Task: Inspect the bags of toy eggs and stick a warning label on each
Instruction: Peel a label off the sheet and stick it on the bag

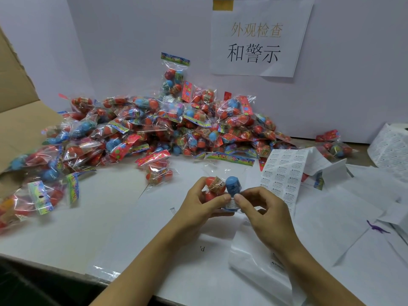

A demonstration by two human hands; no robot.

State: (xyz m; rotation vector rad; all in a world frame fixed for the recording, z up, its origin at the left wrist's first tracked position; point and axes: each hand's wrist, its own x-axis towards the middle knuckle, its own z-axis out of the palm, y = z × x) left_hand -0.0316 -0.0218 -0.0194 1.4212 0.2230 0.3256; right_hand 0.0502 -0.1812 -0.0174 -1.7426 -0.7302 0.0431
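Note:
My left hand [199,200] grips a clear bag of toy eggs [220,186] with red and blue eggs inside and a colourful header card lying away from me. My right hand [258,205] pinches a small white warning label [232,202] against the bag's front, its thumb and forefinger meeting my left thumb. A strip of warning labels [280,175] lies just right of the bag and runs down under my right wrist. A big heap of egg bags [154,129] sits behind.
More egg bags [44,173] spill into an open cardboard box [15,129] on the left. A roll of labels [390,146] stands at the far right. White sheets and a small purple toy dinosaur [377,228] lie at right. A paper sign [256,38] hangs on the back wall.

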